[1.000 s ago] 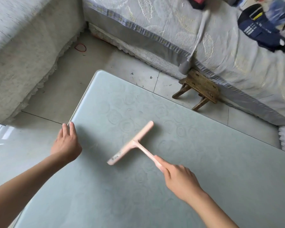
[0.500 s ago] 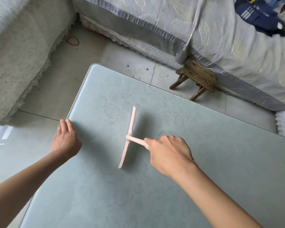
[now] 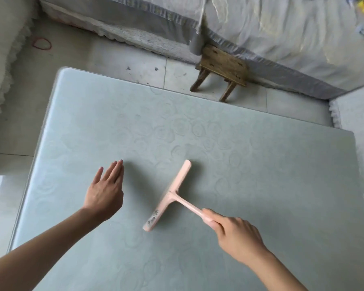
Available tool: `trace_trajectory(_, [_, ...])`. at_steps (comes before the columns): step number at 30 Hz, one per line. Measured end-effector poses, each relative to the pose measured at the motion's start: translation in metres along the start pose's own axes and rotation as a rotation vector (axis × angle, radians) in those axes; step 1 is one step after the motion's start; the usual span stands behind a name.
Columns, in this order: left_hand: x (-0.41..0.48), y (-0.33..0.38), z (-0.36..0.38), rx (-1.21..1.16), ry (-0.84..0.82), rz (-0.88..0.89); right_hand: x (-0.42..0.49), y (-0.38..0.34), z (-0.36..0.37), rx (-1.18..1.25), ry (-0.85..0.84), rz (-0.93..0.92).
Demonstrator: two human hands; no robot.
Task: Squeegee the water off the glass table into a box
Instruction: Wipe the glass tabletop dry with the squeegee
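A pale green glass table [image 3: 261,164] with a faint rose pattern fills most of the view. My right hand [image 3: 237,236] grips the handle of a pink T-shaped squeegee [image 3: 170,194], whose blade lies on the glass near the middle, slanting from lower left to upper right. My left hand [image 3: 107,190] is flat over the glass to the left of the blade, fingers straight and together, a gap between it and the squeegee. No box is in view. I cannot make out water on the glass.
A small wooden stool [image 3: 221,70] stands on the tiled floor beyond the table's far edge, against a sofa [image 3: 282,38] with a pale cover. Another covered seat [image 3: 0,59] is at the left. A red rubber band [image 3: 42,43] lies on the floor.
My left hand has left the table's left edge and moved right onto the glass. The squeegee has swung and shifted right, its blade now slanted. The view has tilted down.
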State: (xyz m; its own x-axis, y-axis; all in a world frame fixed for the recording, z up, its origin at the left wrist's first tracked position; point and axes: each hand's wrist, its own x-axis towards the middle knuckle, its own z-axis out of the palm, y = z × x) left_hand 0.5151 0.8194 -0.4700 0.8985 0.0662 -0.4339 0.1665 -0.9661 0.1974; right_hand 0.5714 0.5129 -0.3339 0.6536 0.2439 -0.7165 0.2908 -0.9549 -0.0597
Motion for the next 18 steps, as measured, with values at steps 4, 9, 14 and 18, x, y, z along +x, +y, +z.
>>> trace_trajectory(4, [0.002,0.022,-0.001,0.038,-0.023,0.094,-0.032,0.056,0.014,0.016,-0.050,0.141])
trace_trajectory(9, [0.002,0.048,0.000,0.061,-0.034,0.152,-0.056,0.091,-0.011,-0.128,-0.015,0.289])
trace_trajectory(14, [-0.003,0.075,0.009,0.067,-0.036,0.192,0.004,0.063,-0.036,0.021,0.205,0.201])
trace_trajectory(18, [-0.001,0.093,0.014,0.156,-0.086,0.215,0.029,0.063,-0.016,0.153,0.224,0.295])
